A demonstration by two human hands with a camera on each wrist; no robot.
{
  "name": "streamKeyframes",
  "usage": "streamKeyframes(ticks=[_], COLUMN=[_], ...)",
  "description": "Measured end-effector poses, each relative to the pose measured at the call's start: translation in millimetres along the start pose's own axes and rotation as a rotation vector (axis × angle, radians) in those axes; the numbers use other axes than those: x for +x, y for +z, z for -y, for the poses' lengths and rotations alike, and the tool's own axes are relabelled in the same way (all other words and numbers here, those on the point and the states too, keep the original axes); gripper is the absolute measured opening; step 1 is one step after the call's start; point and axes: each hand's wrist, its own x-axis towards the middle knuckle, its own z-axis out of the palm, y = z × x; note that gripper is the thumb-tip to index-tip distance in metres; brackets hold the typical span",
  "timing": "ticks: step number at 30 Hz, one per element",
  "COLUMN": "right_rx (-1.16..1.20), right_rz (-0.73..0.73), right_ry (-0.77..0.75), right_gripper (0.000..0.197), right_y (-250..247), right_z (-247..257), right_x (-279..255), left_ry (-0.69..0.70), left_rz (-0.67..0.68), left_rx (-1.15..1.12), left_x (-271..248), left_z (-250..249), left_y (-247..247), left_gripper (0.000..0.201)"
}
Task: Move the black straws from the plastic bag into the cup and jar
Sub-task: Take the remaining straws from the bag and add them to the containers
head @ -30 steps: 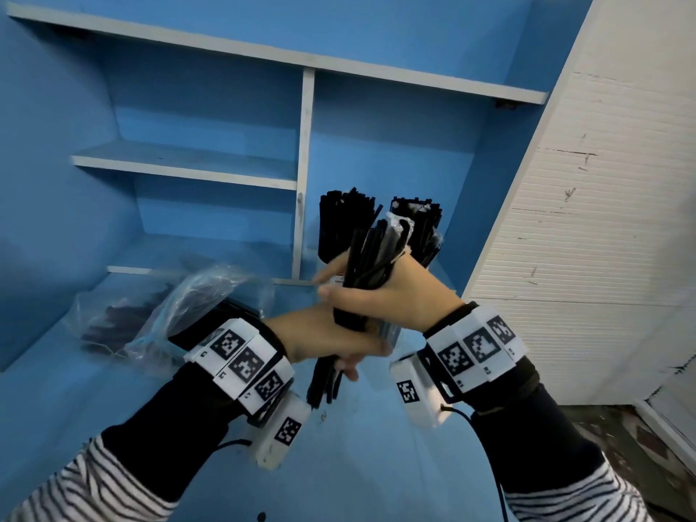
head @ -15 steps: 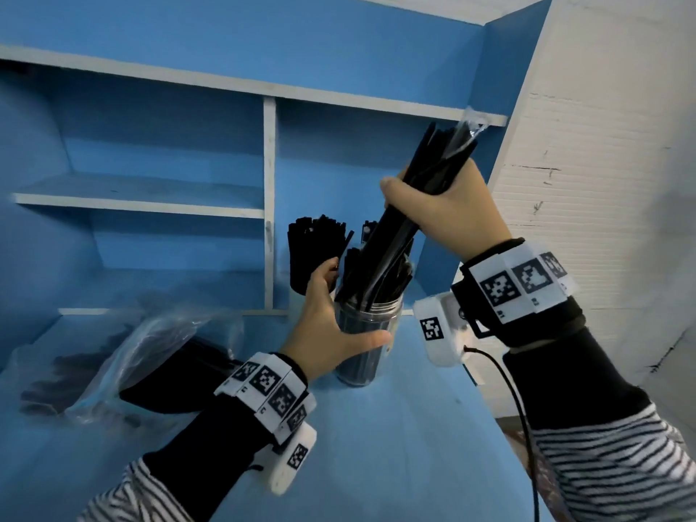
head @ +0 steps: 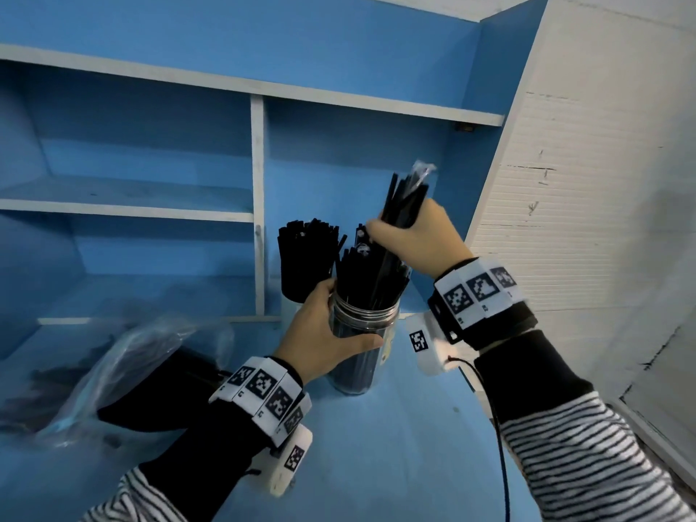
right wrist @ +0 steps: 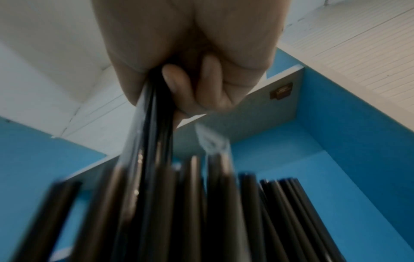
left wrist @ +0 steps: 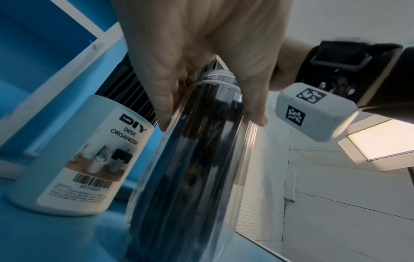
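A bundle of thin black plastic straws (head: 403, 205) is grasped in the clenched right hand (head: 418, 239), which is held directly above the mouth of the clear glass jar with a threaded neck (head: 363, 333). The long axis of the bundle runs steeply, tilted a little so that its upper ends lean away to the right while its lower ends are sunk among the straws already standing in the jar. The coming move is judged to turn on that line: the bundle must be brought nearer upright and let slide down along the jar's axis, or its ends may catch on the crowded straws. The jar is steadied by the left hand (head: 327, 333), whose thumb and fingers (left wrist: 161, 99) are curled round its shoulder just under the neck. The jar stands on the blue worktop (head: 376, 465) near its right edge, toward the back. Just behind and to its left stands the pale cylindrical cup with a printed label (left wrist: 89, 156), packed full of black straws. The straws look slim, straight and glossy; some carry clear wrapping at the tips. Well apart, near the left edge, lies the crumpled clear plastic bag (head: 124, 367), with dark straws dimly seen inside.
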Motion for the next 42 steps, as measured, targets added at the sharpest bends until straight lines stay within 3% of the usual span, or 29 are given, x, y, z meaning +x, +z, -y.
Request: streamKeyframes(ticks=[2,5,9,12,14,18,21,27,31,35,39,42], right_rx=[-0.078,-0.243,0.103,0.296,0.285,-0.080,-0.151,-0.056,-0.044,-0.189,-0.110,-0.318], right_rz=[0.053,0.130,0.067,-0.095,-0.143,-0.096,-0.063,-0.152,-0.227,-0.076,0.004,0.090], right_ry=[-0.045,-0.015,0.000,-0.197,-0.313,-0.417,-0.396,-0.471,-0.429,-0.369,-0.305,-0.355], right_gripper=[0.034,0.064,0.094,0.079,0.061,0.024,0.028,0.027,0.020,0.024,0.040,0.046], right_y=[14.3,25.3,16.4,11.7,14.4,30.2,35.4,31.0,30.1,34.0,35.6,38.6], right_z=[-12.1,-25.2,-14.0,1.0,6.3,-3.2,-6.2,-6.5,-11.7,-17.5,-17.3,-17.5], right_x=[-7.2,-14.1,-28.7,-37.8,-40.2,-42.8,-46.2,-44.4,-42.6,-46.9,-54.1,-57.5], left_ry=[0.000,-0.012,-0.016,0.000,0.008,0.001,-0.003,0.000,-0.010,-0.018,-0.024,-0.016], left_rz=[-0.001,0.001,0.010,0.005,0.002,0.008,0.011,0.010,0.009,0.002,0.020,0.043], left_rx=[0.004,0.011,0.032,0.048,0.043,0.034,0.033,0.027,0.028,0.025,0.006,-0.022], left_x=[0.1,0.1,1.6,0.8,0.0,0.1,-0.6,-1.8,-2.5,-3.3,-4.9,-5.1], left_z=[0.9,0.8,1.6,1.7,1.7,-0.3,-1.8,-0.9,-1.9,-5.1,-5.5,-5.4], left_y=[-0.2,-0.5,-1.4,-1.2,-1.0,-1.4,-1.2,0.0,0.1,-0.7,0.2,1.5], left_gripper=[0.095,0.094,0.092,0.096,0.096,0.088,0.091,0.097,0.096,0.089,0.091,0.093])
